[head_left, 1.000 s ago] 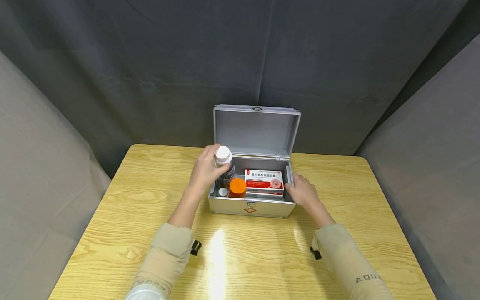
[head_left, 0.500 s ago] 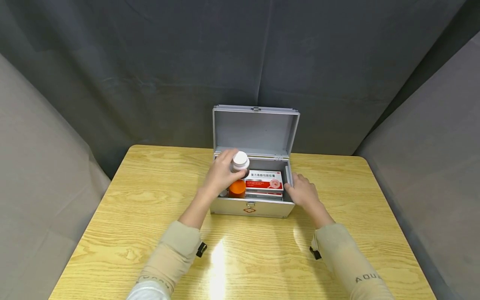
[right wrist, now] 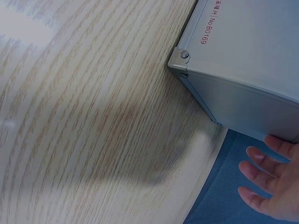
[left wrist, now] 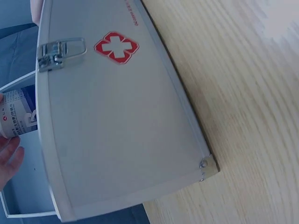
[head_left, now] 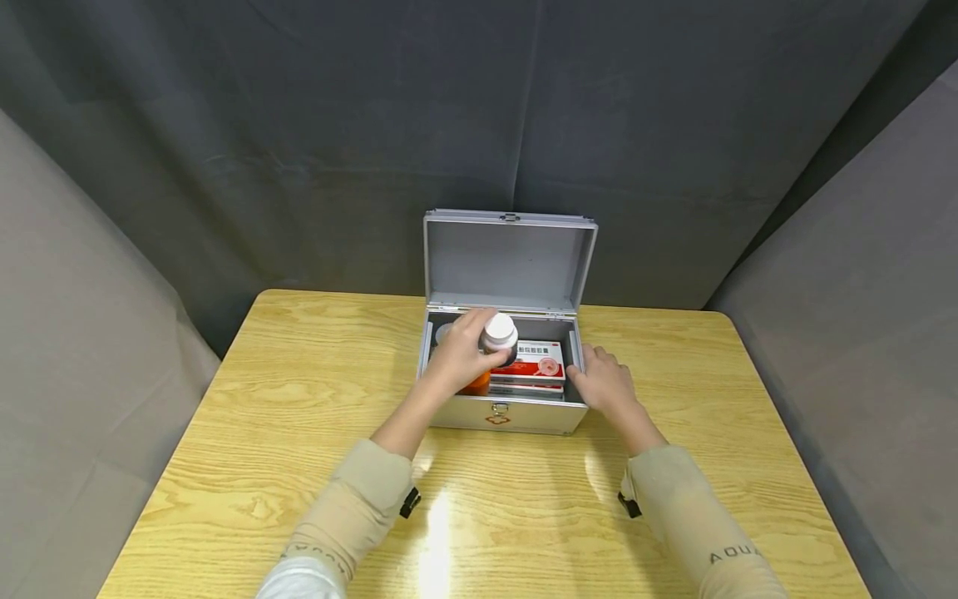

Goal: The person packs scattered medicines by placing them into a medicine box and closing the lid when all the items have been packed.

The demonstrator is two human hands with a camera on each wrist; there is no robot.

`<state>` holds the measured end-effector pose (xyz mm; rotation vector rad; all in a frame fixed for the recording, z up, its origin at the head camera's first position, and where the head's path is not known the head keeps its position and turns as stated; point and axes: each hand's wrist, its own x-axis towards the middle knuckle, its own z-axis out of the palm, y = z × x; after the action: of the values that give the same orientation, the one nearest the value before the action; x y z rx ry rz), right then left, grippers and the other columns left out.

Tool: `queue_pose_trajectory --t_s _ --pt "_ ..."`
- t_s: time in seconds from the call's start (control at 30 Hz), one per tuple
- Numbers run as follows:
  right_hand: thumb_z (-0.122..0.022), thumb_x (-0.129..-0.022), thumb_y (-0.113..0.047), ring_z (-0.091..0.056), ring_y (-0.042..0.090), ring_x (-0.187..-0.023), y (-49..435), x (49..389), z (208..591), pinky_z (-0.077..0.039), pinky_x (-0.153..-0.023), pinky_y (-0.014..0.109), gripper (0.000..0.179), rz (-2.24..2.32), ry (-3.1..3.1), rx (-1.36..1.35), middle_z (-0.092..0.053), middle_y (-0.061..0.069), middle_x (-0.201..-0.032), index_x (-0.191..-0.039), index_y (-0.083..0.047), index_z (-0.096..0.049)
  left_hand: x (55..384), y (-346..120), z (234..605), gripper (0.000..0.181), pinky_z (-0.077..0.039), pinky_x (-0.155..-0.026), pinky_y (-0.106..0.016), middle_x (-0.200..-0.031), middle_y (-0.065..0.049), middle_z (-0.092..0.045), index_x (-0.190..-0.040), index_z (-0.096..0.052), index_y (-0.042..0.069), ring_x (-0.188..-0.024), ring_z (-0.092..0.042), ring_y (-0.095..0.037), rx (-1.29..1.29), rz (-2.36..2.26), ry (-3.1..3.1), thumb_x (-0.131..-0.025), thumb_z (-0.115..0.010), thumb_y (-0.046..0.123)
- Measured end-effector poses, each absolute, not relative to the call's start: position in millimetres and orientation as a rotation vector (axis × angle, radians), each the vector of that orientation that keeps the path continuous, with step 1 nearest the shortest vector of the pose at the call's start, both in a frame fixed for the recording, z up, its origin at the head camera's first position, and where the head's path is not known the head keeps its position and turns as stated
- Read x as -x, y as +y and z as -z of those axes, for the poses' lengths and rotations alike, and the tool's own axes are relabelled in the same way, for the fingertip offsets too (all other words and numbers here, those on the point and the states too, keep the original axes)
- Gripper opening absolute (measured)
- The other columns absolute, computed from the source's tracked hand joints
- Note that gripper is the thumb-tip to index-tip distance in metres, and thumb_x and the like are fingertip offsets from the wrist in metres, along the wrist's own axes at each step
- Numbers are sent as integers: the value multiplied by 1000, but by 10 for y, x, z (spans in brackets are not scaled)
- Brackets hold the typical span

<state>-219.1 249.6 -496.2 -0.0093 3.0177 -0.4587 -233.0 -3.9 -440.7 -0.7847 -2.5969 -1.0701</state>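
Note:
My left hand [head_left: 458,359] grips a white-capped pill bottle [head_left: 500,330] above the inside of an open silver first-aid box [head_left: 535,418]. The left wrist view has the bottle's printed white and blue label [left wrist: 17,112] between the fingers, beyond the front wall. Below that hand, an orange-capped bottle [head_left: 477,385] is partly covered by it. Red and white medicine cartons [head_left: 540,363] lie stacked in the right half of the box. My right hand [head_left: 608,384] rests on the right wall, thumb at the rim; in the right wrist view its fingers [right wrist: 261,177] are loosely spread outside.
The raised lid [head_left: 511,264] stands at the back, near the table's far edge and the dark curtain [head_left: 344,150]. A pale round top [head_left: 443,333] shows in the box's back left corner. Wooden table [head_left: 247,433] surrounds the box; grey cloth hangs on both sides.
My left hand has carried the white-capped bottle rightward and a little nearer, from the box's left side to its middle, now covering part of the orange-capped bottle. The right hand has stayed put.

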Motion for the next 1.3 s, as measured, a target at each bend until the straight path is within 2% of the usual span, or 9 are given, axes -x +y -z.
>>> queue_pose_trajectory --t_s 0.2,0.57,0.93,1.3 --pt "-42 -91 -33 -41 44 -116 2495 2183 4959 -33 -90 61 57 472 3021 24 -43 27 -127 -133 4 -35 2310 26 4466 60 -48 -87 -32 -121 -12 -55 -126 -50 2 -106 -55 -24 837 1068 -2614 -75 -74 24" --pt "-42 -91 -33 -43 44 -114 2495 2181 4974 -35 -88 61 55 485 3033 29 -45 28 -125 -131 4 -36 2311 172 4625 56 -46 -89 -34 -114 -7 -59 -121 -52 6 -102 -56 -20 964 899 -2698 -74 -73 28" --pt "-41 -91 -34 -43 45 -114 2495 2185 4968 -35 -88 61 56 513 3030 34 -45 28 -126 -132 5 -36 2353 224 4705 56 -47 -84 -34 -113 -7 -60 -122 -53 9 -100 -57 -20 1020 787 -2848 -74 -73 31" --pt "-40 -91 -33 -44 45 -113 2499 2182 4979 -35 -87 60 56 518 3026 32 -45 28 -125 -132 5 -36 2493 256 4711 53 -47 -75 -22 -102 -2 -64 -118 -57 7 -86 -59 -12 1219 809 -2948 -71 -77 24"
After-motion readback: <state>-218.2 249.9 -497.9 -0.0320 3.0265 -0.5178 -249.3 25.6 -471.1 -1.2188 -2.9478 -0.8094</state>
